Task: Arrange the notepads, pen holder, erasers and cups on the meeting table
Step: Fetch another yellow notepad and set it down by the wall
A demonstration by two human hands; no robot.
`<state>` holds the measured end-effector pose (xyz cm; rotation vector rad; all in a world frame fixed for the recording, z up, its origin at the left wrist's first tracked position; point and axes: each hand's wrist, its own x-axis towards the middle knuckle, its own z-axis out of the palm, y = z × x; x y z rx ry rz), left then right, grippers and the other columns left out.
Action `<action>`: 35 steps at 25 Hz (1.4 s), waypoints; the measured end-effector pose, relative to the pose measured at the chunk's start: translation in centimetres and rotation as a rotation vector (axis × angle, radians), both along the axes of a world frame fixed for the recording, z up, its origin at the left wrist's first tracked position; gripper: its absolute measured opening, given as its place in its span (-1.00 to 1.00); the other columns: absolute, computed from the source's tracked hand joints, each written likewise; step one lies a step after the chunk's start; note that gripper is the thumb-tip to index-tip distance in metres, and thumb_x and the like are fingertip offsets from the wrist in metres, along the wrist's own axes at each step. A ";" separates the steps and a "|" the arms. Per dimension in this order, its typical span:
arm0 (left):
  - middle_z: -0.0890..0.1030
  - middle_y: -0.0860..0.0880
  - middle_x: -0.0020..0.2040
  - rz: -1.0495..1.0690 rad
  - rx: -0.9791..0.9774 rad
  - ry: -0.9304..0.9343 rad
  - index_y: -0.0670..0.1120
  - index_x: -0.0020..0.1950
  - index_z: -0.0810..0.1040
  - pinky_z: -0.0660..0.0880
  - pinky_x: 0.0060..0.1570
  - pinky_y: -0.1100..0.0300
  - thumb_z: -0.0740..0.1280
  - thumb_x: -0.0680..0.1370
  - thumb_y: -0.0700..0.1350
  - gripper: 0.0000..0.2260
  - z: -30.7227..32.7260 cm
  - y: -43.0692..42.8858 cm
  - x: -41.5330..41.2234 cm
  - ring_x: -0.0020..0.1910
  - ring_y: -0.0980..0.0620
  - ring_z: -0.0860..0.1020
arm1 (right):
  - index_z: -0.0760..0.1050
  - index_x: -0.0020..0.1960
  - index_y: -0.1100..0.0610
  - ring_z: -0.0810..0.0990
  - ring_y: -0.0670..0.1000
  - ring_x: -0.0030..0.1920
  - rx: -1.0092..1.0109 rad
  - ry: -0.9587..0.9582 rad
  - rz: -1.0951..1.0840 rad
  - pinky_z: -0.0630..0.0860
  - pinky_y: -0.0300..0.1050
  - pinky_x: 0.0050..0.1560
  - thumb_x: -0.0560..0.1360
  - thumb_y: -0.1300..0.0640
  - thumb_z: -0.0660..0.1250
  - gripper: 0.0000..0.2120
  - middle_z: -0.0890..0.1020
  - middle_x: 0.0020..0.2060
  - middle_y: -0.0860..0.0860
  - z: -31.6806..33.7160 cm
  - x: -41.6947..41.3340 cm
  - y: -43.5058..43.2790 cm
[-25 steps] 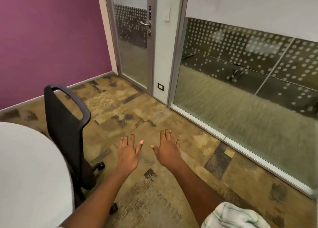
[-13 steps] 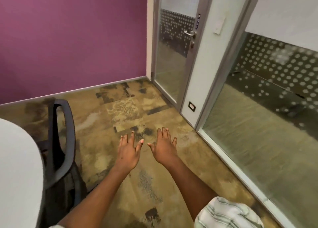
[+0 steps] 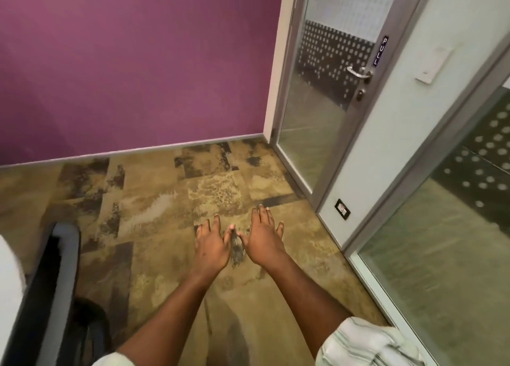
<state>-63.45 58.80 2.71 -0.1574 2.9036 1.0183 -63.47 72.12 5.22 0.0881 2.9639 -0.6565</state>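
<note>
Where the purple wall [image 3: 132, 62] meets the patterned carpet [image 3: 154, 200], a glass door [image 3: 317, 111] stands at the far right corner of the floor. A black chair [image 3: 52, 288] is at the near left edge, just beside the white table [image 3: 9, 266]. Over the middle of the carpet the left hand [image 3: 211, 245] and right hand [image 3: 263, 238] hover palm-down, with fingers straight and spread and thumbs almost touching, holding nothing.

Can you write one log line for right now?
left hand: open, empty | right hand: open, empty | both over carpet | notepads, cups: not in view
</note>
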 end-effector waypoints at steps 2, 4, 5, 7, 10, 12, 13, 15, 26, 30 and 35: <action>0.20 -0.20 0.51 -0.009 -0.016 0.025 -0.10 0.53 0.15 0.11 0.48 -0.07 0.04 0.61 0.19 -0.43 0.6 0.0 -3.6 0.51 -0.18 0.11 | -0.07 0.55 0.11 -0.15 0.05 0.55 0.021 0.006 -0.002 -0.15 0.25 0.47 0.57 -0.15 0.16 -0.29 -0.06 0.56 0.05 0.5 -3.6 0.0; 0.16 -0.20 0.53 0.024 0.001 0.032 -0.08 0.53 0.13 0.08 0.49 -0.07 0.04 0.60 0.20 -0.42 0.5 -0.9 -9.2 0.52 -0.17 0.07 | -0.06 0.55 0.12 -0.13 0.05 0.55 -0.003 0.015 -0.017 -0.13 0.25 0.47 0.57 -0.15 0.16 -0.29 -0.04 0.56 0.06 0.4 -9.4 -0.8; 0.15 -0.20 0.53 0.027 -0.002 0.028 -0.07 0.54 0.13 0.07 0.49 -0.06 0.04 0.60 0.20 -0.42 0.9 -1.1 -9.6 0.53 -0.17 0.07 | -0.06 0.55 0.12 -0.13 0.05 0.55 -0.011 0.024 -0.020 -0.13 0.25 0.46 0.57 -0.16 0.16 -0.29 -0.04 0.56 0.06 0.9 -9.8 -1.0; 0.16 -0.20 0.53 0.046 -0.007 0.033 -0.07 0.54 0.14 0.07 0.49 -0.05 0.04 0.60 0.21 -0.42 0.8 -1.8 -13.7 0.53 -0.17 0.07 | -0.06 0.55 0.12 -0.12 0.06 0.55 -0.031 0.018 0.021 -0.14 0.25 0.46 0.57 -0.17 0.16 -0.29 -0.04 0.56 0.07 0.8 -14.3 -1.7; 0.19 -0.20 0.51 0.099 -0.014 0.028 -0.08 0.52 0.16 0.10 0.48 -0.07 0.04 0.59 0.22 -0.41 0.5 -3.0 -17.7 0.51 -0.17 0.10 | -0.04 0.55 0.11 -0.11 0.07 0.55 -0.012 0.002 0.033 -0.12 0.25 0.46 0.57 -0.17 0.16 -0.30 -0.03 0.56 0.08 0.2 -19.2 -2.5; 0.19 -0.20 0.51 0.138 -0.020 0.024 -0.08 0.52 0.16 0.11 0.48 -0.07 0.05 0.59 0.22 -0.41 0.0 -4.2 -21.5 0.51 -0.17 0.10 | -0.03 0.54 0.10 -0.10 0.07 0.55 -0.006 -0.007 0.089 -0.10 0.25 0.46 0.56 -0.17 0.16 -0.30 -0.03 0.56 0.07 -0.6 -24.1 -3.8; 0.19 -0.20 0.52 0.166 -0.023 0.034 -0.07 0.52 0.16 0.10 0.48 -0.06 0.05 0.59 0.22 -0.41 -0.1 -4.5 -23.3 0.52 -0.17 0.10 | -0.04 0.55 0.09 -0.09 0.07 0.55 -0.009 -0.019 0.113 -0.09 0.24 0.46 0.56 -0.17 0.16 -0.30 -0.03 0.56 0.07 -0.7 -26.4 -4.2; 0.18 -0.20 0.52 0.245 -0.034 0.039 -0.08 0.52 0.16 0.09 0.49 -0.06 0.06 0.59 0.22 -0.41 -0.4 -6.4 -27.5 0.52 -0.17 0.09 | -0.05 0.55 0.09 -0.10 0.08 0.55 -0.015 -0.039 0.178 -0.10 0.24 0.46 0.56 -0.18 0.16 -0.29 -0.05 0.56 0.07 -1.0 -31.7 -6.1; 0.26 -0.25 0.46 0.601 -0.114 0.076 -0.13 0.50 0.21 0.09 0.49 -0.04 0.06 0.60 0.19 -0.43 1.6 -15.6 -41.3 0.48 -0.21 0.16 | -0.07 0.55 0.11 -0.14 0.08 0.55 -0.015 0.058 0.572 -0.13 0.23 0.47 0.55 -0.12 0.23 -0.25 -0.07 0.56 0.08 1.1 -52.1 -16.5; 0.25 -0.26 0.47 0.713 -0.100 0.054 -0.13 0.52 0.19 0.10 0.48 -0.03 0.05 0.61 0.17 -0.43 0.6 -20.6 -44.0 0.48 -0.21 0.16 | -0.06 0.55 0.13 -0.12 0.08 0.55 0.001 0.079 0.693 -0.09 0.24 0.47 0.56 -0.13 0.21 -0.27 -0.04 0.56 0.09 0.4 -55.8 -23.0; 0.29 -0.24 0.45 0.755 -0.101 0.051 -0.15 0.51 0.20 0.14 0.46 -0.05 0.05 0.61 0.17 -0.43 -0.6 -29.6 -49.2 0.46 -0.20 0.20 | -0.08 0.55 0.13 -0.12 0.08 0.55 -0.009 0.043 0.785 -0.09 0.24 0.48 0.56 -0.14 0.19 -0.27 -0.05 0.56 0.09 0.2 -60.7 -33.1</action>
